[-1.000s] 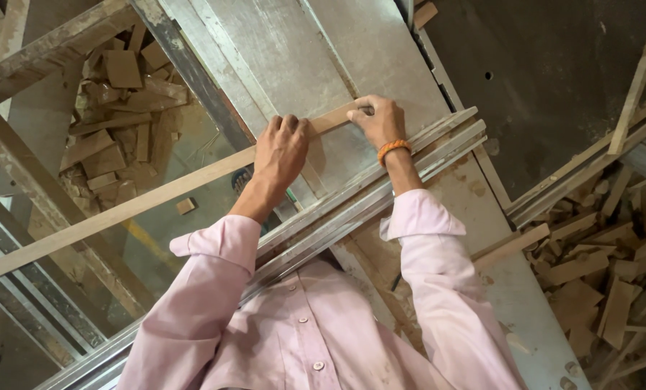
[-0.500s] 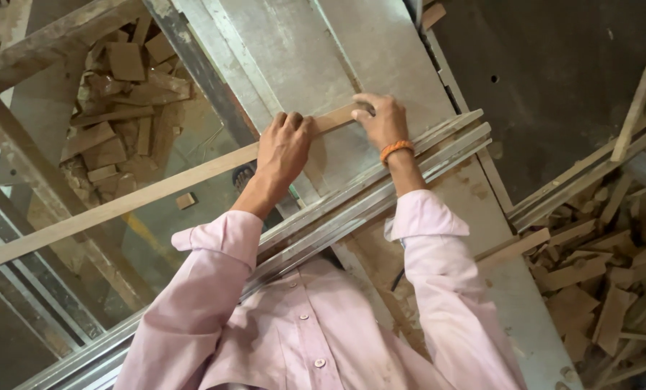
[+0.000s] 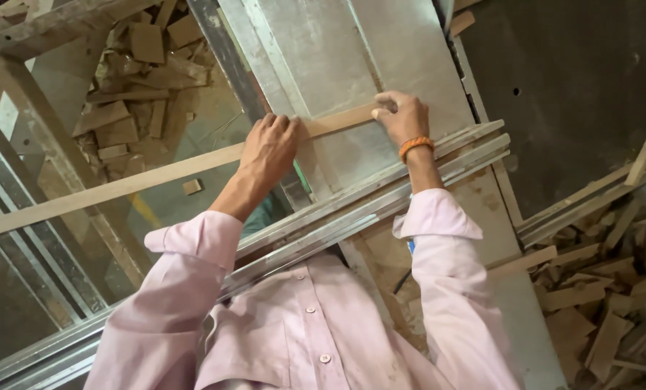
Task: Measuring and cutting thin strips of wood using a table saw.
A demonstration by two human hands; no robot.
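A broad grey metal machine table (image 3: pixel 352 50) fills the middle, with pale metal guide rails (image 3: pixel 380 195) crossing below it; heaps of brown wooden offcuts (image 3: pixel 128 87) lie at either side; a long thin pale wooden strip (image 3: pixel 142 180) lies across the table; the left hand (image 3: pixel 269 148) presses flat on it, fingers curled over its far edge; the right hand (image 3: pixel 404 115), orange band at the wrist, pinches its end.
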